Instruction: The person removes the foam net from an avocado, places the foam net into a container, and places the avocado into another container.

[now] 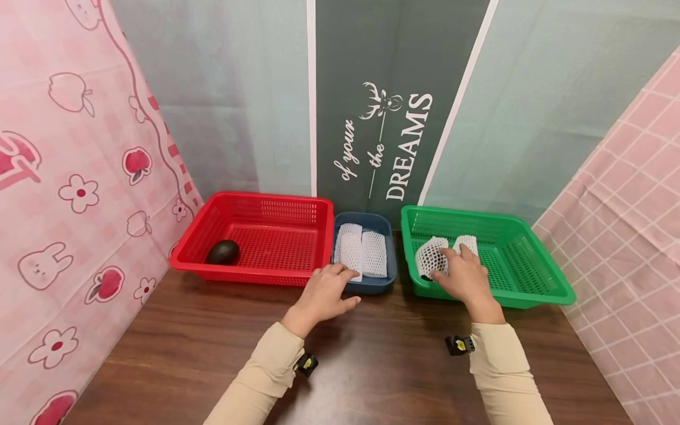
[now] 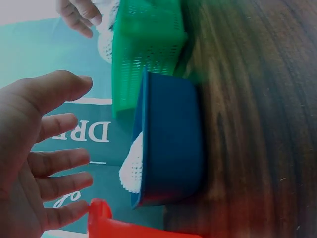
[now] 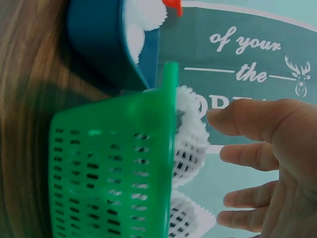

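Observation:
My left hand (image 1: 325, 295) hovers with fingers spread at the front of the blue bin (image 1: 392, 265), holding nothing. Inside that bin lie white foam net sleeves (image 1: 375, 254), flat and side by side. Over the green basket (image 1: 531, 289), my right hand (image 1: 467, 274) reaches in with fingers extended and parted, nothing gripped. Just beyond its fingertips sits a foam net sleeve (image 1: 431, 257) stretched around something dark. Another foam net sleeve (image 1: 466, 242) stands beside it, partly hidden by the fingers. The right wrist view shows both bulging net sleeves (image 3: 190, 158) above the green rim.
On the left stands a red basket (image 1: 265, 277) with a dark, avocado-like fruit (image 1: 223, 252) in its front left corner. All three containers line up on the wooden table (image 1: 372, 366) against a printed cloth (image 1: 255, 106). Pink patterned cloths hang at both sides.

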Demonstrator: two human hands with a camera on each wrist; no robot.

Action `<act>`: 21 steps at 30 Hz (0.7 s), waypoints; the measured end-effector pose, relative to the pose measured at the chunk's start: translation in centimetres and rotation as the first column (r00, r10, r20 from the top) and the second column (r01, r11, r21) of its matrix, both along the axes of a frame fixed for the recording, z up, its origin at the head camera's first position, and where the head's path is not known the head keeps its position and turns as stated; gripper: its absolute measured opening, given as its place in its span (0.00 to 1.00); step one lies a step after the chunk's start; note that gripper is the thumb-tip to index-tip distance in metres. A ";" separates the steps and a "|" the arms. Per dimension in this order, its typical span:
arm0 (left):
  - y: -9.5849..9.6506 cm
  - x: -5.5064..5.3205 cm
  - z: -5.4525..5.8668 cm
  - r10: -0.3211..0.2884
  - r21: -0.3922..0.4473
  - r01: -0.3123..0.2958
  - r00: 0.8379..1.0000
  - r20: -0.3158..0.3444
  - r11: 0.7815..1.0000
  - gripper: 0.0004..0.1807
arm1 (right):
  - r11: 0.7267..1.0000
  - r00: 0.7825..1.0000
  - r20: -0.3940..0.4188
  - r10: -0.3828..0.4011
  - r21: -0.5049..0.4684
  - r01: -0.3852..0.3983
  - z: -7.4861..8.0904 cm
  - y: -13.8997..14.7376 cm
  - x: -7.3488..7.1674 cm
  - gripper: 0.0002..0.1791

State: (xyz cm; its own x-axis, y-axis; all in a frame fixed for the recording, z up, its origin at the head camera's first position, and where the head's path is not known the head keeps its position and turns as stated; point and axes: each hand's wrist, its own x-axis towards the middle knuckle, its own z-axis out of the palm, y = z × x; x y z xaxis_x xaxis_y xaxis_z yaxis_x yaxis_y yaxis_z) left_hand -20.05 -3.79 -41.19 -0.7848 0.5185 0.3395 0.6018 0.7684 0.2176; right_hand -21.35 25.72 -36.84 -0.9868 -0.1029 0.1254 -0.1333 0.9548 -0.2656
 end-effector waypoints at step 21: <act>0.9 0.1 -1.9 -0.029 -0.038 0.030 1.000 0.006 0.999 0.26 | 0.990 0.998 -0.009 -0.057 -0.132 0.055 -2.5 3.3 -0.6 0.34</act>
